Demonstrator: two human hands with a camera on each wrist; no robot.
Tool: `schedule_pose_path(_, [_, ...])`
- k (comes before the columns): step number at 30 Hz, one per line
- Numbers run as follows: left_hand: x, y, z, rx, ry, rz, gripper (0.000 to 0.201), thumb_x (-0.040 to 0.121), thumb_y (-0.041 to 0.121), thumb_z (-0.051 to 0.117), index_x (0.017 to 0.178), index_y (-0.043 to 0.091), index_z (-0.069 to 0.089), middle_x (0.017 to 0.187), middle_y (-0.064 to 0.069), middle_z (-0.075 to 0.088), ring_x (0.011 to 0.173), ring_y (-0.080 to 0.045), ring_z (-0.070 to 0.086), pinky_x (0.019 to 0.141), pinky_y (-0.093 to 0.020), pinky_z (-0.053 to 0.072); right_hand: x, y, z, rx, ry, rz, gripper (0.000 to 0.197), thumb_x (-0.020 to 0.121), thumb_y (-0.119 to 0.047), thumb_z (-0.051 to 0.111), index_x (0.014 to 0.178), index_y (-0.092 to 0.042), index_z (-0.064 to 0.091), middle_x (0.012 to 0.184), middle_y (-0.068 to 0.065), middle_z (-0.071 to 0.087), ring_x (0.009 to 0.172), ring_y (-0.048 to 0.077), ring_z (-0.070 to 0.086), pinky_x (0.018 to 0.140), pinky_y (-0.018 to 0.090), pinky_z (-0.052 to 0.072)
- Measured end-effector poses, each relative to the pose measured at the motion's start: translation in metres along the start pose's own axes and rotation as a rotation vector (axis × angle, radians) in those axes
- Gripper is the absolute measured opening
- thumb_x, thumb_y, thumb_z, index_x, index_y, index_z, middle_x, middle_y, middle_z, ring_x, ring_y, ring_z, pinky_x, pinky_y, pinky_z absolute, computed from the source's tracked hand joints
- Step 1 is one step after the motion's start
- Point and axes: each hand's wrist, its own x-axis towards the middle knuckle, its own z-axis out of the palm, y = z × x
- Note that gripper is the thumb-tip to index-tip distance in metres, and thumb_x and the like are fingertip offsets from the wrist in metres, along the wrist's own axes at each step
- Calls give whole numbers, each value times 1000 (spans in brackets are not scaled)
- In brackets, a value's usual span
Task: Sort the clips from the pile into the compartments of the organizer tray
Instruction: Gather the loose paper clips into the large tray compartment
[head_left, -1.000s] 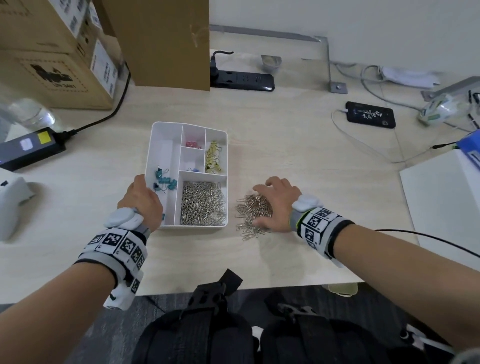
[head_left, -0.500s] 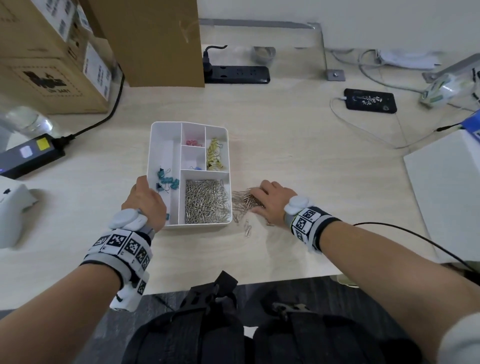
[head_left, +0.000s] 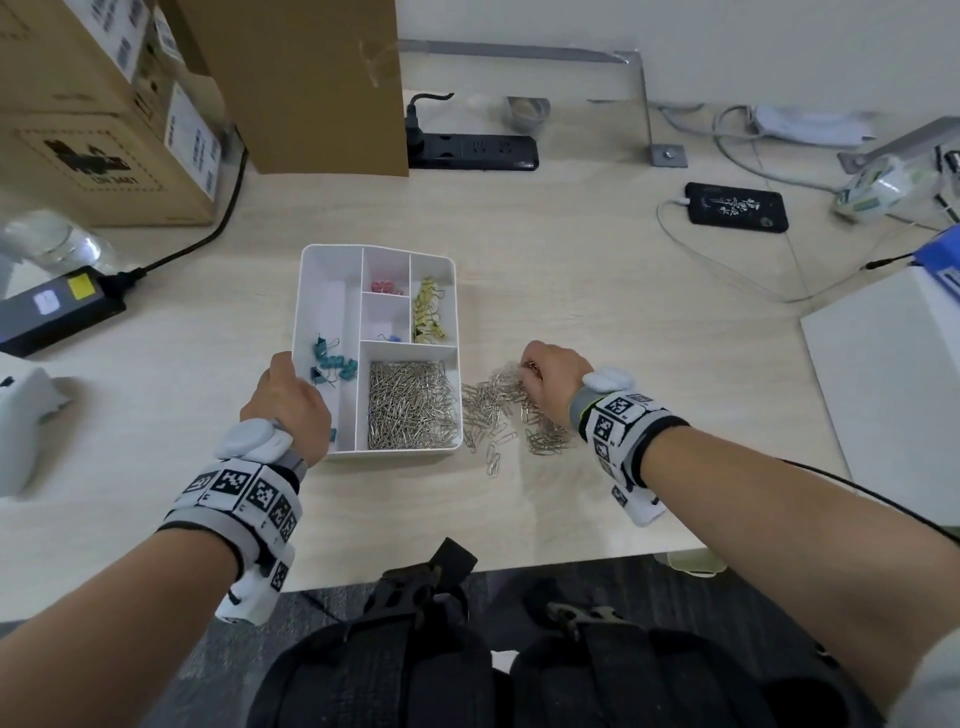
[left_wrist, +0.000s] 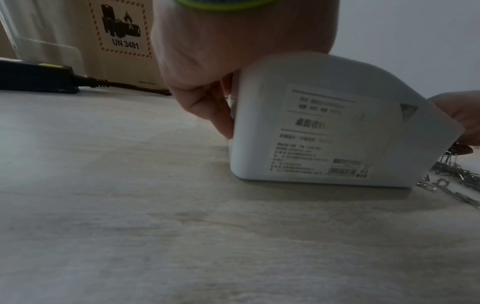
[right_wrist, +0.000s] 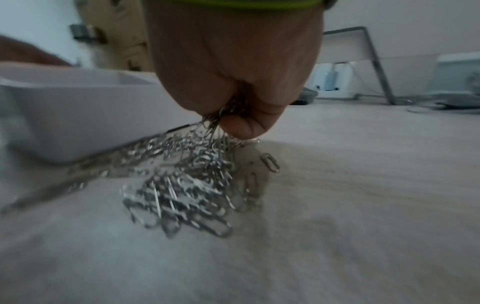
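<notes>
Right hand (head_left: 556, 382) is fisted around a bunch of silver paper clips, strands dangling from between its curled fingers (right_wrist: 242, 125) down into the pile of paper clips (head_left: 498, 410) on the table, which lies directly under and just left of that hand, right up against the tray's right wall. Left hand (head_left: 288, 402) clamps the organizer tray (head_left: 332, 260) at its near left corner, thumb over the rim, fingers (left_wrist: 221, 115) pressed to the outer wall. All of this sits on a pale wood-grain desk (head_left: 597, 270) against a white wall, with two cardboard boxes (head_left: 104, 114) at the back left, one black power strip (head_left: 472, 151), one black power brick (head_left: 57, 304) and one dark phone (head_left: 736, 206) on its cable. One tray, five compartments: teal binder clips (head_left: 335, 361) in the long left one, pink clips (head_left: 383, 286) top middle, one small bluish clip (head_left: 395, 338) below that, yellow clips (head_left: 428, 312) at right, and a heap of sorted paper clips (head_left: 413, 405) filling the big near compartment.
</notes>
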Motion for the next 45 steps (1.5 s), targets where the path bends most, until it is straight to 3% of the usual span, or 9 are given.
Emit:
schedule_pose_path(3, [0,1,-1,-3,-14,-7,15,96,12,39,104,1,45,86,-23,56,65,-33,49,60,-37,37,3,5,-6,130,-31,154,19,96,-32,48,104,-16,55,87,5,63,63,20,54,53,26,38])
schedule_pose_path(6, [0,2,-1,1,-20,-9,16,96,13,39,104,1,45,88,-22,57,65,-32,47,61,-37,37,7,5,-14,238,-11,220,19,95,-32,49,101,-16,58,90,2,61,71,20,56,59,26,39])
schedule_pose_path(14, [0,1,-3,-18,-21,-20,16,96,13,40,104,1,45,90,-22,57,64,-30,45,60,-36,34,12,-68,-37,567,82,67,16,94,-27,49,90,-14,58,77,-1,60,61,16,53,58,27,42])
schedule_pose_path(19, [-1,2,-8,0,-63,-25,18,97,14,37,108,2,44,95,-21,58,69,-30,46,63,-36,34,1,-110,-11,414,-79,-106,17,92,-35,57,92,-20,62,91,-3,66,79,14,60,72,28,51])
schedule_pose_path(22, [0,-2,-12,18,-95,-16,21,98,15,36,112,2,44,98,-20,59,76,-35,52,66,-35,35,0,-106,-13,368,-22,-127,15,94,-30,55,99,-20,66,96,-2,69,83,17,62,78,29,52])
schedule_pose_path(27, [4,-11,-10,12,-59,-10,20,97,13,38,111,2,45,94,-21,60,70,-31,47,65,-36,36,11,-59,-33,336,86,28,18,96,-28,49,105,-20,62,103,-3,67,88,16,63,80,32,54])
schedule_pose_path(35, [13,-27,-8,-11,-1,14,14,95,13,39,103,2,45,86,-21,57,68,-33,47,65,-38,39,27,11,-19,-2,6,269,32,93,-37,50,119,-19,54,119,8,56,98,27,60,84,40,53])
schedule_pose_path(41, [14,-28,-4,-9,27,45,15,95,13,40,104,2,47,88,-22,60,66,-33,49,64,-38,40,32,-20,3,5,-24,145,27,92,-38,50,112,-21,55,118,7,52,97,27,57,85,41,51])
schedule_pose_path(45, [14,-26,-5,-1,10,35,16,96,14,39,105,3,46,88,-23,59,66,-32,47,63,-37,38,17,-34,16,-42,-49,-7,41,87,-49,54,120,-26,49,119,4,49,105,25,50,84,37,46])
